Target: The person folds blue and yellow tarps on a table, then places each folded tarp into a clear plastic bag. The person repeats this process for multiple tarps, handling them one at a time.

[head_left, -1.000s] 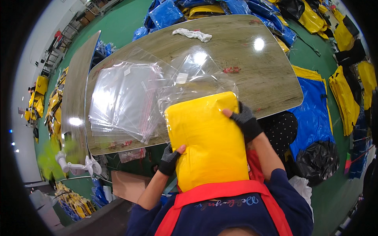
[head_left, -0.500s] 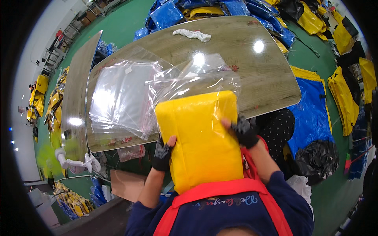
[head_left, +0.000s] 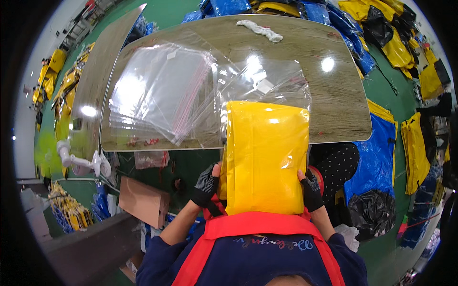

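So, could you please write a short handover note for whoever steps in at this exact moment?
Left hand, gloved, grips the left edge of the folded yellow garment; right hand grips its right edge.
The garment's far end sits at the mouth of a clear plastic bag lying on the wooden table.
A stack of spare clear bags lies to the left.
Done: garment folded.
Left: whether it is inside the bag yet is unclear.
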A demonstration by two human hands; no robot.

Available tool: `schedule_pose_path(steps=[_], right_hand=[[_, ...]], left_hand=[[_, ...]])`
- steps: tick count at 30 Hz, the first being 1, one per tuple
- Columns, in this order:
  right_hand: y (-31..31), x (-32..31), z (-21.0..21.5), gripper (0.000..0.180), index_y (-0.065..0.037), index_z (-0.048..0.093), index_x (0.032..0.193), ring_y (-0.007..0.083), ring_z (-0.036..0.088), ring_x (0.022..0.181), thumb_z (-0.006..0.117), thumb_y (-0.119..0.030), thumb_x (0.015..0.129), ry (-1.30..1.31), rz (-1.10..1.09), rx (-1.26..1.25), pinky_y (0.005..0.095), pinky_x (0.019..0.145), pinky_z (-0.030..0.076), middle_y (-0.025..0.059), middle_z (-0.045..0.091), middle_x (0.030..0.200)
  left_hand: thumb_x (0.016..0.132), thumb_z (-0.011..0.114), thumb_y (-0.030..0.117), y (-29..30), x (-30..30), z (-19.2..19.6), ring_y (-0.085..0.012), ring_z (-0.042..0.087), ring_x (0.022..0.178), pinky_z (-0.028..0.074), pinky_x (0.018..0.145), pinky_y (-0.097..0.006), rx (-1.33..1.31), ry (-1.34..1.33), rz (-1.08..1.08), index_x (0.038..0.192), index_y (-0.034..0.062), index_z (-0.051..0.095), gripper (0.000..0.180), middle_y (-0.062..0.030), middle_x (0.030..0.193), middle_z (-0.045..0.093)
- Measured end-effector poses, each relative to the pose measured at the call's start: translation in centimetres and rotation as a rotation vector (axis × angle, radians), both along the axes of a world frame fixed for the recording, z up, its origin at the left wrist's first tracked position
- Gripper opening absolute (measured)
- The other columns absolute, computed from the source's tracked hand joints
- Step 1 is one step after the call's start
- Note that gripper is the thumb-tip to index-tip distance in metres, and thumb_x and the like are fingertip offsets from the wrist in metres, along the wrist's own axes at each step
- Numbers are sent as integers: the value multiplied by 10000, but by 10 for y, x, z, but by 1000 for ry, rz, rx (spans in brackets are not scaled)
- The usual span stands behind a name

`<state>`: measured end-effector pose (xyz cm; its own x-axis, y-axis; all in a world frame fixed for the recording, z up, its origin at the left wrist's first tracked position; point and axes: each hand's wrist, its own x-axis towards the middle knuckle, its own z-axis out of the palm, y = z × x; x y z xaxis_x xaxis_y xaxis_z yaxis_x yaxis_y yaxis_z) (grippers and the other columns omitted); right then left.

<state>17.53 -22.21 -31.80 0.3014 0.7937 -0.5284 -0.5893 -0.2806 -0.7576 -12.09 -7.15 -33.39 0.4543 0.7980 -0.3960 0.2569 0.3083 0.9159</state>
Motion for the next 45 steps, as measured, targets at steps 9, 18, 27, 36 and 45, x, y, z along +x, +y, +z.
schedule_pose_path(steps=[9, 18, 27, 36, 45], right_hand=[[-1, -8, 7, 576, -12, 469, 1265, 199, 567, 1058, 736, -193, 788, -356, 89, 127, 319, 924, 444, 97, 582, 1193], [39, 40, 52, 758, -6, 339, 1391, 185, 463, 1211, 753, -172, 778, -325, 664, 419, 326, 1039, 348, 104, 507, 1320], [63, 2, 15, 665, -10, 463, 1312, 181, 548, 1091, 745, -300, 785, -456, 393, 165, 308, 926, 451, 127, 548, 1253], [82, 20, 31, 553, -10, 527, 1241, 178, 595, 1017, 726, -282, 803, -210, 360, 54, 296, 890, 482, 101, 632, 1105], [90, 15, 27, 445, 17, 639, 1060, 161, 635, 836, 699, -354, 821, -384, 143, 31, 291, 764, 510, 111, 679, 944]], left_hand=[[889, 582, 450, 14, -17, 48, -203, 429, 1235, 309, 1039, -335, -154, 52, -507, 1328, -21, 442, 659, -129, 1355, 466], [807, 714, 274, 101, 40, 64, -187, 525, 1113, 415, 948, -314, -24, -286, -111, 1290, 23, 476, 594, -83, 1215, 563], [750, 776, 193, 90, 38, 69, -229, 537, 1106, 437, 952, -362, 135, -518, 254, 1411, 72, 276, 838, -116, 1297, 486], [780, 724, 400, 77, 10, 38, -226, 568, 1081, 456, 939, -363, -229, -379, -114, 1303, 8, 442, 711, -110, 1198, 582], [891, 602, 375, 85, 0, 10, -222, 542, 1087, 448, 930, -359, -231, -405, -61, 1329, 13, 403, 601, -94, 1243, 540]])
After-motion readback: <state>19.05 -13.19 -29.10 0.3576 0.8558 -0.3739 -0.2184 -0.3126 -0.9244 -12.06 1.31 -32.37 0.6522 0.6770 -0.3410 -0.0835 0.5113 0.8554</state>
